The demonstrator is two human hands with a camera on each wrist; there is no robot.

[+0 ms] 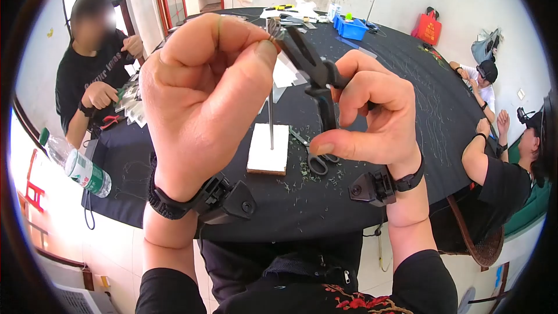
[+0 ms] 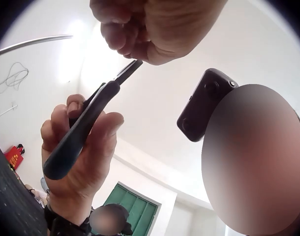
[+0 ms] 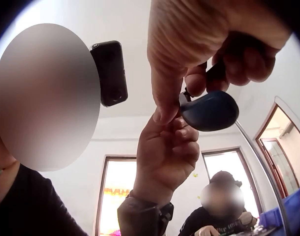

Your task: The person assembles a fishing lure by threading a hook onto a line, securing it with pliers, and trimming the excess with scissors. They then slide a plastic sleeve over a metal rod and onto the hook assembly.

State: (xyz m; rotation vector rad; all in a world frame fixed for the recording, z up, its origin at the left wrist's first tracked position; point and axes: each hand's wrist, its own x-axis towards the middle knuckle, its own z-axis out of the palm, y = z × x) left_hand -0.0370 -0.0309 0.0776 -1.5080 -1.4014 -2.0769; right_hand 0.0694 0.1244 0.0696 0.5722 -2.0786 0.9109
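My left hand (image 1: 209,99) is raised high, thumb and forefinger pinching something small and thin, too small to make out. Dark-handled pliers (image 1: 311,64) are gripped in my right hand (image 1: 378,110), their jaws beside the left fingertips. In the left wrist view the pliers (image 2: 86,128) point up to the left hand (image 2: 164,24); the right hand (image 2: 81,157) is curled round a handle. A thin metal rod (image 1: 271,116) stands upright from a white block (image 1: 268,160) below the hands. Scissors (image 1: 317,160) lie beside the block among green scraps.
A water bottle (image 1: 87,171) leans at the table's left edge. One person (image 1: 87,64) sits at the left, others at the right. A blue bin (image 1: 350,28), papers and tools lie at the far side of the black-covered table (image 1: 383,81).
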